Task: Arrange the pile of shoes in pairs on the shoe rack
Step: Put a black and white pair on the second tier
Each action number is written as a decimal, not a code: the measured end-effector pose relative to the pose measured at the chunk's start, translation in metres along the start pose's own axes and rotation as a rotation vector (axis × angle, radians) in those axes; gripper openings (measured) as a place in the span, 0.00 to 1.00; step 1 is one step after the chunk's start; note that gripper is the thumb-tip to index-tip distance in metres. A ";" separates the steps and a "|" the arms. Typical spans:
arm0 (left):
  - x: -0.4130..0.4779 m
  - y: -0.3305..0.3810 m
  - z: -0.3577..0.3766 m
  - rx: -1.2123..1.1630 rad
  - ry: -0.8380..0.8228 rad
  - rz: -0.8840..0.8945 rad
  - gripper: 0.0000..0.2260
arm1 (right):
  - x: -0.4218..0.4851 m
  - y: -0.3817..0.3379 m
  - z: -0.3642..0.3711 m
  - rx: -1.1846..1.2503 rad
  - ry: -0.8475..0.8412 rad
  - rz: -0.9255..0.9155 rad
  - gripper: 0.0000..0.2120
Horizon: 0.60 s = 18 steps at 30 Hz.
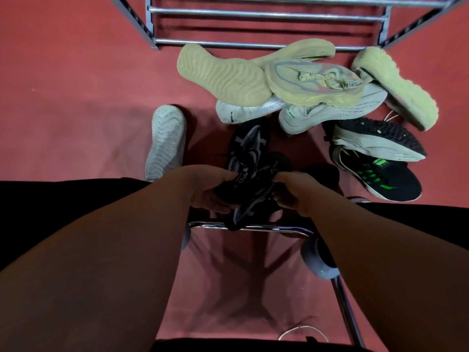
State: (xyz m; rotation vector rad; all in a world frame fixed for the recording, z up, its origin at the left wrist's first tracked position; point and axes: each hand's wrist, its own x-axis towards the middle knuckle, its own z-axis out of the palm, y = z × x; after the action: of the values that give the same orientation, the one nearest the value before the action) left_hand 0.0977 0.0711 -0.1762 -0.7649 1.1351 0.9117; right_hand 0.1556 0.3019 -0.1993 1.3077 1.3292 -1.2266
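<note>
Hands first: our left hand (208,191) and right hand (294,194) both grip black patterned sneakers (247,158) at the pile's near edge, probably matching a pair; the other shoes lie jumbled on the floor before the bare shoe rack (266,41).

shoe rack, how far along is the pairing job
Nothing is done: the shoe rack rails in view hold no shoes. In hand: left hand and right hand grip black patterned shoes. Left: the beige shoes, white shoes and black-green shoes on the floor.
</note>
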 end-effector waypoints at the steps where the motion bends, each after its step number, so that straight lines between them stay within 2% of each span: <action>1: 0.000 -0.001 -0.002 -0.023 -0.014 -0.001 0.14 | -0.001 -0.003 -0.001 -0.007 0.005 -0.026 0.14; 4: -0.004 -0.006 -0.014 -0.075 -0.010 -0.024 0.14 | -0.007 -0.018 -0.008 0.038 0.023 -0.133 0.08; 8: -0.007 -0.021 -0.029 -0.035 0.046 -0.091 0.18 | -0.005 -0.052 -0.023 0.265 0.117 -0.241 0.18; 10: -0.005 -0.028 -0.029 -0.017 0.074 -0.092 0.18 | -0.004 -0.060 -0.028 0.318 0.143 -0.271 0.20; 15: -0.002 -0.022 -0.016 0.034 0.064 -0.071 0.17 | -0.002 -0.025 -0.014 0.160 0.115 -0.150 0.19; 18: -0.002 -0.017 -0.013 0.051 0.068 -0.077 0.17 | 0.003 -0.005 -0.001 0.062 0.089 -0.113 0.23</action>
State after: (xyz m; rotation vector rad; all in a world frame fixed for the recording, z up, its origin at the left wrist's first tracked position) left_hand 0.1076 0.0514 -0.1767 -0.7978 1.1764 0.7940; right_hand 0.1509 0.3033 -0.2022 1.3598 1.4557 -1.3093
